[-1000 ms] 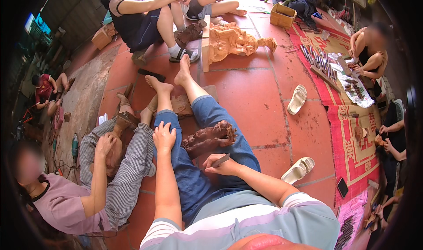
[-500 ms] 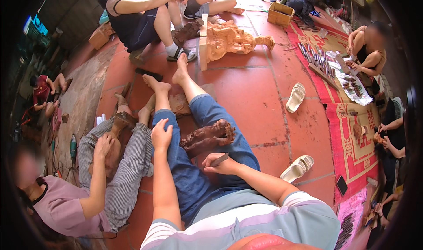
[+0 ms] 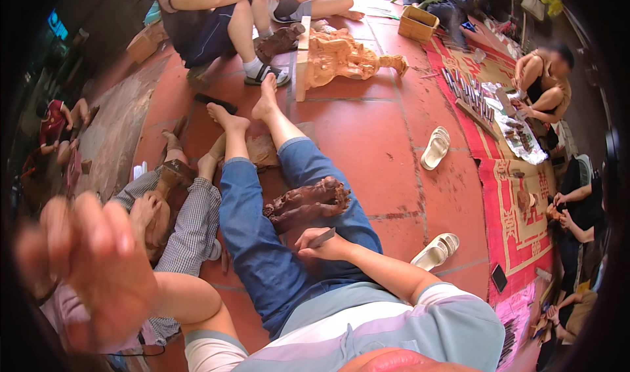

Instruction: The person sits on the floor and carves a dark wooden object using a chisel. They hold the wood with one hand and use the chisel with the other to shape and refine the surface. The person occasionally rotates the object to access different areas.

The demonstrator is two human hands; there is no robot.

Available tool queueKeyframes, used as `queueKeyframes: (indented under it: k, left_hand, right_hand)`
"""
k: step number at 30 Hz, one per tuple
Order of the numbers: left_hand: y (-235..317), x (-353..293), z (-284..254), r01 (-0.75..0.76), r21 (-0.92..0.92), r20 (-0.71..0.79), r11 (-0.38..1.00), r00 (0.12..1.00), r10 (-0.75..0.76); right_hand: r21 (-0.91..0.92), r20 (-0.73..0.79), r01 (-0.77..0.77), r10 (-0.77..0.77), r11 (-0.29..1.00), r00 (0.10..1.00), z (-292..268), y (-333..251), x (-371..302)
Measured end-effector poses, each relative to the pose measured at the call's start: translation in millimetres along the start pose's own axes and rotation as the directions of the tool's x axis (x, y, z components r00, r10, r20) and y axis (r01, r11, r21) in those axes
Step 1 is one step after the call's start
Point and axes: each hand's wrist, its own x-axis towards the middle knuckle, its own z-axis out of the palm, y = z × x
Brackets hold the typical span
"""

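Raised close at the left, my left hand is blurred, its fingers loosely bent and apart with nothing seen in them. It hides part of the neighbour behind it. Over my lap, my right hand is closed around a small flat grey blade, whose end sticks out past the fingers. A dark reddish-brown wood carving lies across my jeans between my thighs, just beyond the right hand and touched by neither hand.
A large pale wooden statue lies on the red tiles ahead. Cream sandals sit at the right, beside a patterned mat with a phone and rows of chisels. At my left, a neighbour's hand rests on another carving.
My left hand has left my knee and swung up and left, close to the camera. The right hand keeps the blade over my lap. The carving stays on my thighs.
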Motion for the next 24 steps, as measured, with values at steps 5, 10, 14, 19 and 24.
queueKeyframes:
  k: [5,10,14,19,24]
  left_hand:
    - [20,1,35,-0.142,0.036,0.142,0.989,0.981,0.136]
    - [55,-7,62,-0.197,0.114,0.242,0.974,0.956,0.165]
    - [89,-6,75,-0.22,0.159,0.3,0.963,0.94,0.165]
    - [104,-18,81,-0.228,0.237,0.302,0.944,0.941,0.151]
    - [109,-19,78,-0.153,0.323,0.304,0.934,0.951,0.05]
  right_hand:
    - [-0.046,0.003,-0.049,0.049,0.998,0.999,0,7,1]
    - [-0.021,-0.028,0.001,-0.002,1.0,1.0,10,6,-8]
    - [0.129,-0.095,-0.088,0.101,0.988,0.99,6,-1,-23]
    - [0.151,-0.071,-0.037,0.048,0.988,0.996,6,12,-6]
    - [0.089,-0.034,-0.027,0.03,0.996,0.999,6,9,-7]
